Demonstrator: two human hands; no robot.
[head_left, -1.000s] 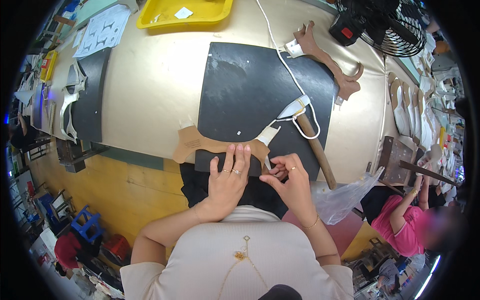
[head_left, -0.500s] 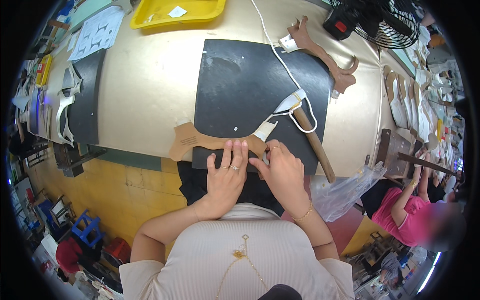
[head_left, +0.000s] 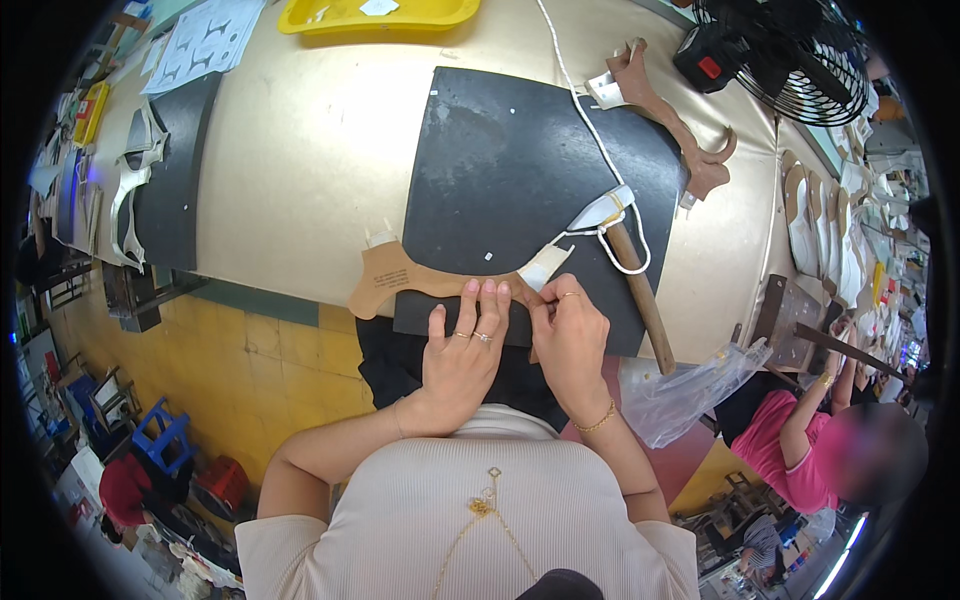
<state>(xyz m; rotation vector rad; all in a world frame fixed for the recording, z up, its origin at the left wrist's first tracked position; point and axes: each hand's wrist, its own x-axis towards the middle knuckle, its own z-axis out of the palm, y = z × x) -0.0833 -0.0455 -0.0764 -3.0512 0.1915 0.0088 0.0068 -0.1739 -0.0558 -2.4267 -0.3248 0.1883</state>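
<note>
The long tan-brown leather-like piece with wide ends [head_left: 440,283] lies at the front of the black rectangular mat [head_left: 530,150], and its left end passes beyond the mat onto the gold-coloured surface [head_left: 300,170], close to the front edge. The left hand [head_left: 460,355] is not closed: its fingertips only rest flat on the narrow middle. The grip of the right hand [head_left: 572,340] is a pinch at the right end, but the fingers partly hide the contact.

If the left fingertips press too lightly, I think the piece could turn or slide when the right hand pulls. An uneven pinch may leave a crease at that edge. The white fabric-like tab [head_left: 545,267] is just beside the thin white cord [head_left: 590,120], so it could catch there. The wooden-handled hammer [head_left: 640,300] lies near the right hand, and a wide movement could knock it.
</note>
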